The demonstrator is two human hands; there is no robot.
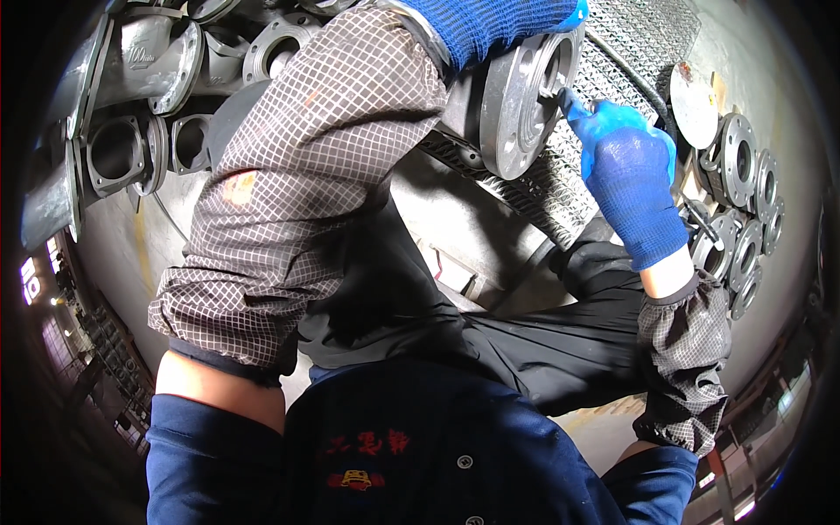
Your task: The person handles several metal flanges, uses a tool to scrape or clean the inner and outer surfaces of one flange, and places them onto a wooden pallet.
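A grey metal flanged fitting (512, 109), like a valve body or short pipe piece, stands on its side on a ridged metal plate with its round flange face turned right. My left hand (503, 24), in a blue knitted glove, lies across the top of the fitting and holds it, fingertips at the far edge. My right hand (626, 144), also gloved in blue, is at the flange's opening. Its index finger reaches toward the bore while the other fingers are curled; whether something small is pinched there is hidden. Checked sleeve covers (297, 166) are on both forearms.
The ridged metal plate (604, 175) lies under the fitting, with a dark cable (626, 66) across it. Several ring-shaped flanged parts (739, 157) stand on the floor at right, beside a pale round disc (693, 105). Large flanged pipe fittings (144, 66) are piled at left.
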